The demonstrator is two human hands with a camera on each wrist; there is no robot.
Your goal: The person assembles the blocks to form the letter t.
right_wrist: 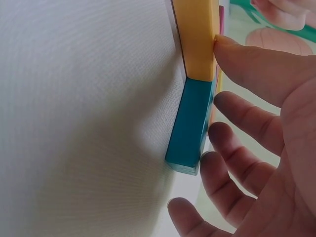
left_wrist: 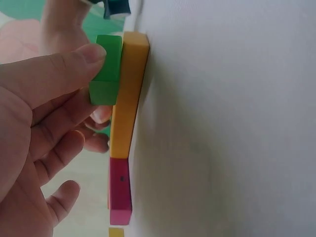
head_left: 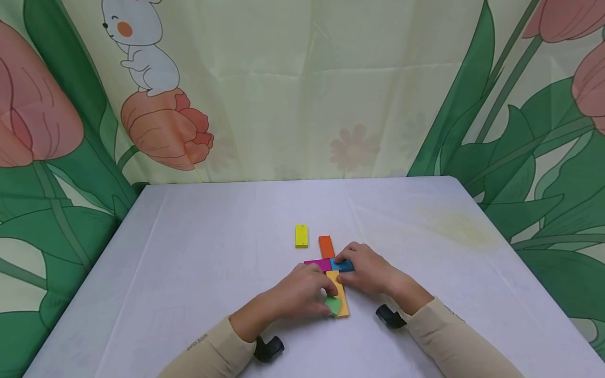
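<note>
Between thumb and fingertips, my left hand (head_left: 300,291) pinches a small green block (left_wrist: 107,69). The green block lies against the side of a long yellow-orange block (head_left: 344,303), overlapping it in the head view. My right hand (head_left: 371,272) rests its fingertips on a blue block (right_wrist: 190,123), and its thumb touches the yellow-orange block. Next to the blue block, end to end, lies a magenta block (head_left: 316,264). Beyond that pair, an orange-red block (head_left: 326,247) points away from me, so the flat pieces form a cross shape.
A separate yellow block (head_left: 301,237) lies behind and left of the cross. Everything sits on a white-covered table (head_left: 212,226). A printed cloth (head_left: 283,94) with tulips and a white animal hangs behind. Black cameras (head_left: 269,349) are strapped at both wrists.
</note>
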